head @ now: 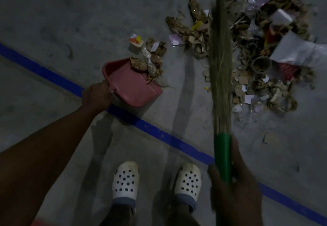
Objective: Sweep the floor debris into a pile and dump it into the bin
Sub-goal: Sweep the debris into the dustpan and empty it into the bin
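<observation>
A large pile of debris, dry leaves, paper scraps and plastic, lies on the grey floor at the upper right. A smaller clump sits at the mouth of a red dustpan, partly inside it. My left hand grips the dustpan's rear edge and tilts it toward the clump. My right hand holds the green handle of a grass broom. The blurred bristles stretch up across the left side of the big pile. No bin shows in view.
A blue tape line runs diagonally across the concrete floor, passing under the dustpan. My feet in white perforated clogs stand below it. A lone cardboard scrap lies right of the broom handle.
</observation>
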`<state>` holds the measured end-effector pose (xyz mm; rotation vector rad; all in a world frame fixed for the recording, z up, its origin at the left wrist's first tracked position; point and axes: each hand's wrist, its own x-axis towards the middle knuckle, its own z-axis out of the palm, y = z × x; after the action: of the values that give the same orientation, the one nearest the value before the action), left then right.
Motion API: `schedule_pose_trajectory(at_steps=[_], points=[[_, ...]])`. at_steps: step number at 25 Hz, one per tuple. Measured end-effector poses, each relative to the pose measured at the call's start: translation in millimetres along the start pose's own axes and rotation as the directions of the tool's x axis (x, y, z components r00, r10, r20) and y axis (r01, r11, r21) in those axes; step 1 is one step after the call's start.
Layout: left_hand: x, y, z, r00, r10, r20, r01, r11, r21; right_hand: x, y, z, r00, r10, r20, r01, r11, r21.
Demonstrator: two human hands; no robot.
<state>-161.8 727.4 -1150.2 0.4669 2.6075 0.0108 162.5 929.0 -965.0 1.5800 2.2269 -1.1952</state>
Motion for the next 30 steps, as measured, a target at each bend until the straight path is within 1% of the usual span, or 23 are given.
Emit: schedule_pose_trajectory(at_steps=[1, 2, 4, 6, 8, 10, 12, 13, 16, 17, 19, 20, 22, 25, 27, 28, 30], points=[[5.7, 2.1, 3.2, 1.0, -0.001, -0.015, 0.0, 1.0, -0.008, 34.3, 6.8, 5.6, 1.0, 0.001, 0.015, -0.001, 1.0, -0.009], [11.0, 4.4, 6.7, 0.999, 0.001, -0.035, -0.001, 1.0, -0.015, 77.5, 6.0, 12.2, 1.0, 0.02, -0.015, -0.02, 1.0, 0.0], [24.3, 10.2, 13.7, 0.997, -0.013, -0.07, 0.013, 1.0, 0.006, 150.4, -3.2, 31.7, 0.999, 0.03, -0.041, -0.032, 0.998, -0.06], [39.1, 13.8, 16.3, 0.996, -0.037, -0.087, 0.041, 0.998, 0.041, 184.5, 3.4, 56.5, 0.993, 0.07, 0.093, -0.062, 0.994, -0.09], [50.6, 15.5, 13.4, 0.994, -0.062, -0.086, 0.067, 0.996, 0.062, 178.4, 3.3, 74.5, 0.982, 0.044, 0.181, -0.018, 0.99, -0.142], [55.0, 17.0, 7.7, 0.994, -0.085, -0.071, 0.091, 0.993, 0.079, 146.6, 1.3, 91.2, 0.965, -0.001, 0.262, 0.056, 0.977, -0.205], [52.7, 20.0, 1.4, 0.992, -0.109, -0.063, 0.113, 0.992, 0.064, 92.1, 3.2, 94.0, 0.941, -0.008, 0.339, 0.07, 0.983, -0.172], [49.4, 19.1, -1.1, 0.991, -0.117, -0.068, 0.121, 0.991, 0.055, 63.7, 3.4, 89.3, 0.945, -0.03, 0.326, 0.081, 0.986, -0.146], [30.8, 7.7, -0.7, 0.988, -0.123, -0.091, 0.121, 0.992, -0.026, 8.1, 0.9, 65.8, 0.977, -0.15, 0.153, 0.16, 0.986, -0.054], [22.2, 0.4, 1.8, 0.987, -0.134, -0.094, 0.127, 0.989, -0.07, 1.4, -0.5, 57.1, 0.982, -0.164, 0.096, 0.169, 0.985, -0.043], [2.1, -14.7, 8.8, 0.979, -0.181, -0.093, 0.171, 0.979, -0.109, 6.5, -9.3, 44.5, 0.992, -0.127, 0.009, 0.127, 0.992, 0.005], [-7.1, -22.5, 12.5, 0.973, -0.208, -0.095, 0.199, 0.975, -0.099, 17.5, -13.4, 42.1, 0.995, -0.099, 0.015, 0.099, 0.995, 0.015], [-15.1, -38.6, 18.5, 0.958, -0.267, -0.106, 0.259, 0.962, -0.083, 55.1, -13.3, 50.2, 0.999, -0.04, 0.028, 0.041, 0.999, -0.032], [-4.7, -72.8, 25.6, 0.936, -0.326, -0.132, 0.32, 0.945, -0.066, 120.6, -0.8, 92.3, 0.999, 0.023, 0.031, -0.021, 0.997, -0.075], [9.2, -97.2, 27.5, 0.923, -0.354, -0.15, 0.352, 0.935, -0.045, 151.1, 6.6, 122.5, 0.992, 0.063, 0.107, -0.055, 0.996, -0.076], [17.1, -108.6, 28.7, 0.923, -0.354, -0.15, 0.355, 0.935, -0.021, 161.7, 9.8, 135.6, 0.989, 0.066, 0.133, -0.056, 0.995, -0.08], [36.5, -122.6, 27.0, 0.928, -0.333, -0.169, 0.341, 0.94, 0.019, 172.8, 14.9, 155.6, 0.989, 0.012, 0.146, 0.003, 0.995, -0.105]])
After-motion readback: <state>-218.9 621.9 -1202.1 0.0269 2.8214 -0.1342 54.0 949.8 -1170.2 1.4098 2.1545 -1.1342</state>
